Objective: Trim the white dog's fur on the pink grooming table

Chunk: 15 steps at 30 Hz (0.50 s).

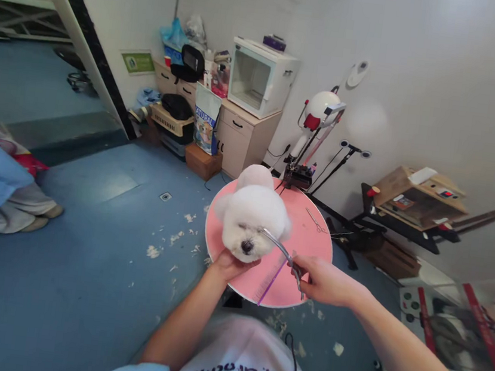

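A fluffy white dog (257,211) with a rounded coat is on the round pink grooming table (308,241), facing me. My left hand (233,265) cups its chin from below, with the fingers partly hidden under the fur. Curved grooming scissors (282,248) are in my right hand (319,280), fingers closed round their handles. Their tips reach the fur beside the dog's eye, at the right of its face. Below the scissors lies a purple-backed comb (271,283). A second pair of scissors (315,220) rests on the table's far right part.
Clumps of cut white fur (153,251) are scattered on the blue floor. A dryer on a stand (322,110) rises behind the table. Cabinets (236,133) carry a white glass-fronted box (260,79). At the left edge, another person's legs (14,208) show.
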Motion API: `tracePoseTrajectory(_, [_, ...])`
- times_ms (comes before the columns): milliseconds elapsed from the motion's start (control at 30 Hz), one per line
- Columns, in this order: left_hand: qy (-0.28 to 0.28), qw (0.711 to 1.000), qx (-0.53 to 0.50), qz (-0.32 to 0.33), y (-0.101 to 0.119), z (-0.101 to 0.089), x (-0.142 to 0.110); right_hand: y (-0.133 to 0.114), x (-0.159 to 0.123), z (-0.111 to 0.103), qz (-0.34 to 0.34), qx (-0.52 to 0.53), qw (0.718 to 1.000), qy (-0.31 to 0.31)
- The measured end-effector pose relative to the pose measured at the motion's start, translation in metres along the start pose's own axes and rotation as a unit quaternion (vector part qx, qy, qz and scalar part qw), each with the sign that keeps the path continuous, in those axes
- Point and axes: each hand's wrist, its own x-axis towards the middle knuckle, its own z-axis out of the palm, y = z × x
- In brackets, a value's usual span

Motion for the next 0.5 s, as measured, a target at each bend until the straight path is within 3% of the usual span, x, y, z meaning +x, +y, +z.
tracePoseTrajectory(200, [-0.006, 1.000, -0.008, -0.008, 0.004, 0.003, -0.007, 0.000, 0.001, -0.001, -0.026, 0.041, 0.997, -0.055])
tracePoseTrajectory(367, [-0.051, 0.998, -0.023, -0.025, 0.006, 0.011, -0.011, -0.008, 0.008, 0.006, -0.019, -0.001, 0.999, -0.033])
tracePoseTrajectory(500, [-0.054, 0.998, -0.005, -0.033, 0.005, 0.012, -0.013, -0.014, 0.012, 0.012, -0.016, -0.048, 0.999, -0.009])
